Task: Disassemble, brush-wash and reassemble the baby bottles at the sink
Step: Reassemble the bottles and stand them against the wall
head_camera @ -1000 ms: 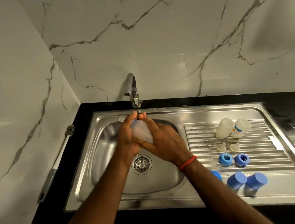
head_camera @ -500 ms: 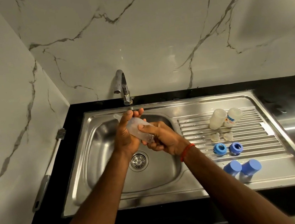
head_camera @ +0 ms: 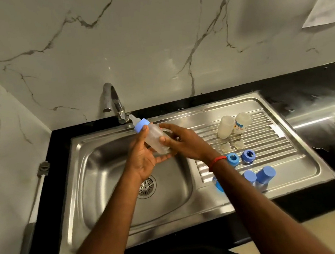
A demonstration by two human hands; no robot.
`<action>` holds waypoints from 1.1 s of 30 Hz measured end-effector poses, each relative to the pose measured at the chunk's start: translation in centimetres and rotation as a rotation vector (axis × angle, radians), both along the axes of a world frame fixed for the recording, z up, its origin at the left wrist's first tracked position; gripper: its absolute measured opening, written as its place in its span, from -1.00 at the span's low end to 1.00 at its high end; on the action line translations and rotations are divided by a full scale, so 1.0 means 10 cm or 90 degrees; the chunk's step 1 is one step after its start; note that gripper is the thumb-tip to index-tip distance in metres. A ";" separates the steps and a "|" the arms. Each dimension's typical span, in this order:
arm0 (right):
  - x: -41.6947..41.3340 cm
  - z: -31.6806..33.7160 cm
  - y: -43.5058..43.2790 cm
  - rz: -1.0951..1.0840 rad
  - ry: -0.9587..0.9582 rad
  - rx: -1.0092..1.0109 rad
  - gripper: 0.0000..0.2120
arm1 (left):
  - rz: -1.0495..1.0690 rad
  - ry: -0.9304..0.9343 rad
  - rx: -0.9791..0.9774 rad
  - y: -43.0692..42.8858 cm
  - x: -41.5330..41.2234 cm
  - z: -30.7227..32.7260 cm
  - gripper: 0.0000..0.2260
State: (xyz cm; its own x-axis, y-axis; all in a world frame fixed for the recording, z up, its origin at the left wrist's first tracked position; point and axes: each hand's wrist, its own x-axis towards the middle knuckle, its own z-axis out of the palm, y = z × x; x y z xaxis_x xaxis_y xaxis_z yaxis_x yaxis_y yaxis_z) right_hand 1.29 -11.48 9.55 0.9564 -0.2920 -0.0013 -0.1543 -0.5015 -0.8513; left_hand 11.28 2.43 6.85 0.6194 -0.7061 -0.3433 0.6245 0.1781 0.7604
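2 bare forearms (head_camera: 110, 218); a red thread band (head_camera: 217, 161) behind the right hand (head_camera: 185, 143).

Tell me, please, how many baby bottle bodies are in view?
3. One bottle, ring and teat fitted, is held by the left hand and right hand over the sink; two bare bottles sit side by side at the back of the drainboard. None appears hidden.

White marble walls (head_camera: 152, 44) with grey veins rise behind and to the left of the black table (head_camera: 306, 93), meeting in a corner at its far left end. A pale sheet of paper (head_camera: 324, 2) hangs on the wall above the table's right end. Beige floor (head_camera: 333, 233) shows below its near edge.
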 end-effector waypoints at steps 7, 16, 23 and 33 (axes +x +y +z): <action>-0.48 -0.13 -0.56 -0.073 0.164 -0.166 -0.55 | -0.084 -0.133 0.122 -0.12 -0.15 -0.19 -0.56; -0.85 -0.46 -0.54 -0.035 0.471 -0.290 -0.35 | -0.173 -0.256 0.228 -0.22 -0.30 -0.42 -0.60; -0.95 -0.66 -0.37 -0.013 0.539 -0.347 -0.37 | -0.191 -0.264 0.256 -0.23 -0.38 -0.45 -0.61; -1.00 -0.68 -0.38 0.019 0.564 -0.328 -0.53 | -0.169 -0.259 0.285 -0.19 -0.36 -0.52 -0.57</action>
